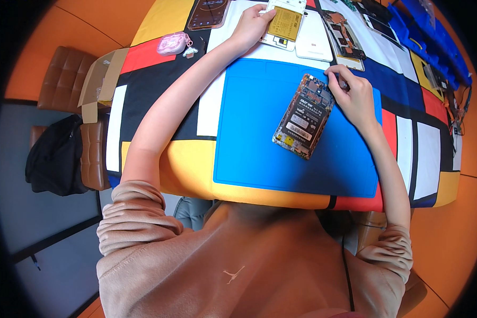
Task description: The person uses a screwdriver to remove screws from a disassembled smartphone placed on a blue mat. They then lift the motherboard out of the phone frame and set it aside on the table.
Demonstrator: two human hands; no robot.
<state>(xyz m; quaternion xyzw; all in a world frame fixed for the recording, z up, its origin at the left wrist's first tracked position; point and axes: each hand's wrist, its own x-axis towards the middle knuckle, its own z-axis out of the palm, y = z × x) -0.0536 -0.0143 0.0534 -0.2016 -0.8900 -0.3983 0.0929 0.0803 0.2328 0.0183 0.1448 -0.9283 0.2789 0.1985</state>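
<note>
At the far middle of the table, my left hand (253,26) is closed on the left edge of an opened white phone (285,26) with a gold battery, its thumb on the edge. A second opened phone (304,117), with a black battery and bare circuit board, lies slanted on the blue mat (249,132). At its upper right corner is my right hand (352,93), fingers curled and thumb and index finger drawn together. Whether these fingertips grip the phone's corner or some small part, I cannot tell.
A white phone back cover (314,40) and another opened phone (344,34) lie beyond the mat. Far left are a phone with a lit screen (209,13) and a pink case (171,44) with a charm. Blue bins (429,40) stand far right; an open cardboard box (98,79) is left.
</note>
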